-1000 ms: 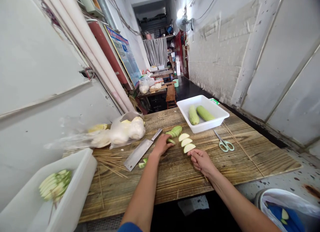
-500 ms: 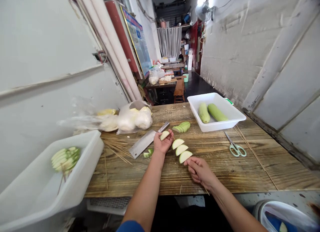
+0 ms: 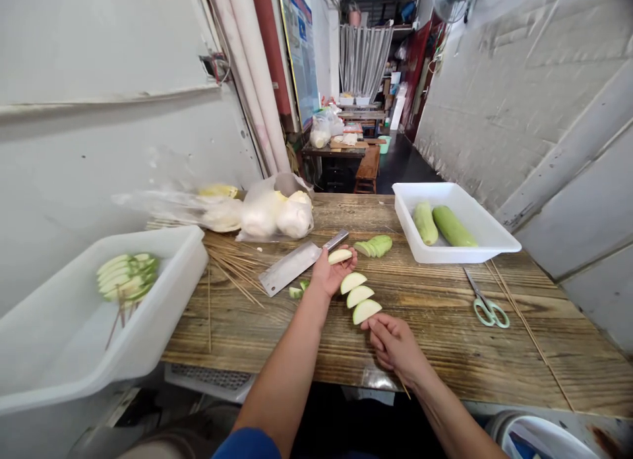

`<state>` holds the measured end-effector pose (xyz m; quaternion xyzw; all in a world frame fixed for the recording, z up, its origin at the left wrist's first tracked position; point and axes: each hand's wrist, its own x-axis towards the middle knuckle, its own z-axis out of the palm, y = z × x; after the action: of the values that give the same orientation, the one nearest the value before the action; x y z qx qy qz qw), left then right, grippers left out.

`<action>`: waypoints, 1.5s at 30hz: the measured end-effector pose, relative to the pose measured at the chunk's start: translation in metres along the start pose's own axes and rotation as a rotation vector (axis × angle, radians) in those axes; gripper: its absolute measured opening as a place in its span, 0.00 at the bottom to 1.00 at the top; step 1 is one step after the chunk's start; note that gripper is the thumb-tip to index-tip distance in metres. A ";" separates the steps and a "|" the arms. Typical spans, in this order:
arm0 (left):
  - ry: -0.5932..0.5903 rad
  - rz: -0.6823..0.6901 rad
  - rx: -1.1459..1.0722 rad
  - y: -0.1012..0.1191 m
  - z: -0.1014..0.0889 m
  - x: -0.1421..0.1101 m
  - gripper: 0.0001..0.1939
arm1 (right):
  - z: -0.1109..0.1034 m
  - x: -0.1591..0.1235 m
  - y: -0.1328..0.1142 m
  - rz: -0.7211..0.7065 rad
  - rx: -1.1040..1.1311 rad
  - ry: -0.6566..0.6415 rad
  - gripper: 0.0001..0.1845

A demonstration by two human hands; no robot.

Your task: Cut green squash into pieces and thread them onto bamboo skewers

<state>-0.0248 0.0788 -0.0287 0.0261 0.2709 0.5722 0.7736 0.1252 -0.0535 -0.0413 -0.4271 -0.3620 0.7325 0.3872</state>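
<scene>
My left hand [image 3: 324, 276] is palm up, its fingers curled around a half-round zucchini slice [image 3: 340, 256]. My right hand [image 3: 394, 343] pinches a thin bamboo skewer [image 3: 405, 388], whose lower end sticks out below the palm. Three pale zucchini slices [image 3: 360, 295] with green rind are threaded on it in a row, just above my right fingertips. The skewer's far end lies near the slice in my left hand; whether it touches is hidden. Beyond my left hand lies a fanned stack of zucchini slices [image 3: 374, 246]. A cleaver [image 3: 293, 266] rests flat to its left, beside small zucchini end pieces [image 3: 298, 289].
At left, a white tub [image 3: 180, 268] holds skewered slices [image 3: 127, 274]. Loose bamboo skewers [image 3: 232, 264] and plastic bags of white food [image 3: 277, 215] lie behind. At right are a white tray [image 3: 494, 244] with two whole zucchini [image 3: 452, 226], scissors [image 3: 489, 310] and a bucket [image 3: 544, 439].
The view has shifted, moving most of the scene right in the picture. The slice in my left hand is tilted flatter and sits nearer the skewer. My right hand keeps its pinch.
</scene>
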 end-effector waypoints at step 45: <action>-0.017 0.097 0.152 -0.011 0.003 -0.002 0.21 | 0.002 0.003 -0.002 0.011 0.029 0.043 0.24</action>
<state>-0.0138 0.0741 -0.0292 0.1029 0.3055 0.5866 0.7429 0.1233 -0.0497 -0.0399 -0.4391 -0.3407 0.7305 0.3969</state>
